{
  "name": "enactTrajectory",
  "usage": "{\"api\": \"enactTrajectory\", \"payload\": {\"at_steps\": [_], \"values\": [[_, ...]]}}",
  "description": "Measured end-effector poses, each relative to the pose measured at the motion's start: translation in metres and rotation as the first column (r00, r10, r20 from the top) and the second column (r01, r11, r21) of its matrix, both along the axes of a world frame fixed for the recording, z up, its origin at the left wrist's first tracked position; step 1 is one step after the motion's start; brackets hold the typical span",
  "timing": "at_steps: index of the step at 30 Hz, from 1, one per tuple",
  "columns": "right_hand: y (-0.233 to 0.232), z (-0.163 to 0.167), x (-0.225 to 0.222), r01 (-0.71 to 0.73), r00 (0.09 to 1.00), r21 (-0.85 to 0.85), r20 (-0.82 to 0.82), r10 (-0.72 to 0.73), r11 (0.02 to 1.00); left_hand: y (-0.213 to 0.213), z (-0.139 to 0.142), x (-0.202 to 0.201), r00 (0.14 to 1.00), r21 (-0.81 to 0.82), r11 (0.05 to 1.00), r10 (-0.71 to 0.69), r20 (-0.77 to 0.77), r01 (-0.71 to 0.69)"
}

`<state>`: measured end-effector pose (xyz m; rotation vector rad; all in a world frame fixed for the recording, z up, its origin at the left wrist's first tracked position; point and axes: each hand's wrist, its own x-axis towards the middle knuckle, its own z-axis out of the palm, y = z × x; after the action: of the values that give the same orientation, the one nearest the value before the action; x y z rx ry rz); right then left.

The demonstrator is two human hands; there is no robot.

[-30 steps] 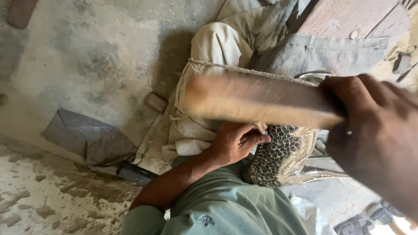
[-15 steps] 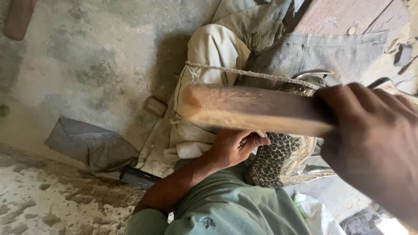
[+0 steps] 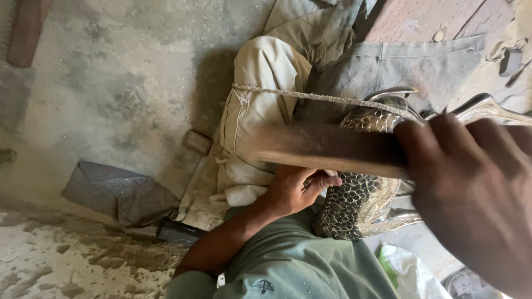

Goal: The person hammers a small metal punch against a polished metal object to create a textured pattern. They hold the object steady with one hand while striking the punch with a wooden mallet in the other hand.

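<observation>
The right hand [image 3: 476,199], close to the camera, has its fingers wrapped tightly around one end of a blurred brown wooden block [image 3: 321,148], held level above the lap. Beneath it, the left hand [image 3: 296,188] curls its fingers against a shiny silver metal piece with a hammered scale pattern [image 3: 360,202], resting on beige cloth-covered knees [image 3: 260,111]. A folded grey sheet [image 3: 116,194] lies on the dusty concrete floor [image 3: 111,83] nearby.

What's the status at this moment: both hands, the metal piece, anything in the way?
Right hand shut on wooden mallet, blurred. Left hand steadying patterned metal vessel on lap. Cord stretched just beyond the mallet; nothing between them.
</observation>
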<state>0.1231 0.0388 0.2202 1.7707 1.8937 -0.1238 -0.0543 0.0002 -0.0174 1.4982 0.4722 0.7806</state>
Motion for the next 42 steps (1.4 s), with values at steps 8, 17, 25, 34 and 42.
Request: {"api": "enactTrajectory", "payload": {"at_steps": [8,17,25,34,42], "values": [[-0.018,0.001,0.012,-0.009,0.987,-0.217,0.153,0.043,0.976,-0.001,0.001,-0.004,0.997,-0.129,0.989,-0.076,-0.032,0.071],[-0.008,0.002,0.012,-0.032,0.997,-0.084,0.070,0.038,0.996,-0.003,-0.005,-0.005,0.994,-0.107,0.989,-0.104,-0.028,0.101],[-0.015,0.001,0.011,0.046,0.973,0.232,-0.229,0.009,0.972,-0.008,-0.009,-0.007,0.988,-0.201,0.971,-0.108,0.109,0.128],[-0.008,0.021,0.002,0.063,0.985,0.199,-0.168,-0.029,0.978,-0.011,-0.013,-0.013,0.996,-0.236,0.969,-0.084,-0.025,0.076],[-0.033,0.021,0.012,0.076,0.978,0.250,-0.209,-0.023,0.965,-0.022,-0.025,-0.019,0.994,0.052,0.998,0.030,-0.107,-0.024]]}}
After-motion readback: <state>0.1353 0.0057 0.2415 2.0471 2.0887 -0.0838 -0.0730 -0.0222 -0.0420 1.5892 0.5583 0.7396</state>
